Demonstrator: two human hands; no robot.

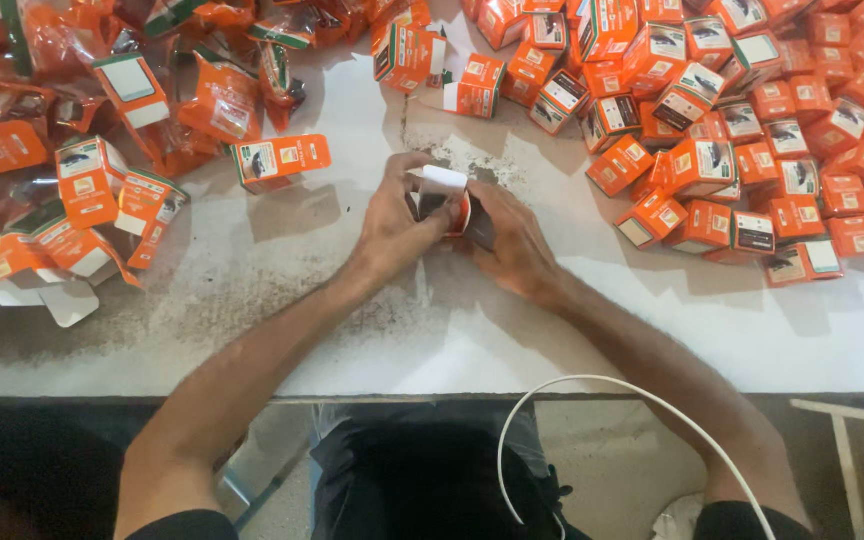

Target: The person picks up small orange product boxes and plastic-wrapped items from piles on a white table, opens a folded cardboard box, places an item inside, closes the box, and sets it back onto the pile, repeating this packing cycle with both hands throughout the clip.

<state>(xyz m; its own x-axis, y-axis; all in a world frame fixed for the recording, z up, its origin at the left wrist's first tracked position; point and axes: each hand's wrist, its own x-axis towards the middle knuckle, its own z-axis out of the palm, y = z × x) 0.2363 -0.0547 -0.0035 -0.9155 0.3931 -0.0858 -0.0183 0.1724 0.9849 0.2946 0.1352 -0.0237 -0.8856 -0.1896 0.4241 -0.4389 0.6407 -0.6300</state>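
Both my hands meet at the middle of the white table (432, 330) around one small orange carton (444, 197) with white open flaps. My left hand (392, 222) grips the carton from the left, thumb near the flap. My right hand (514, 245) holds its right side, fingers wrapped against it. What is inside the carton is hidden by my fingers.
A large heap of closed orange cartons (752, 130) fills the right and far side. Open cartons and clear wrappers (102, 150) lie piled at the left. One carton (280, 160) lies apart, left of my hands. A white cable (592, 385) loops below the table's near edge.
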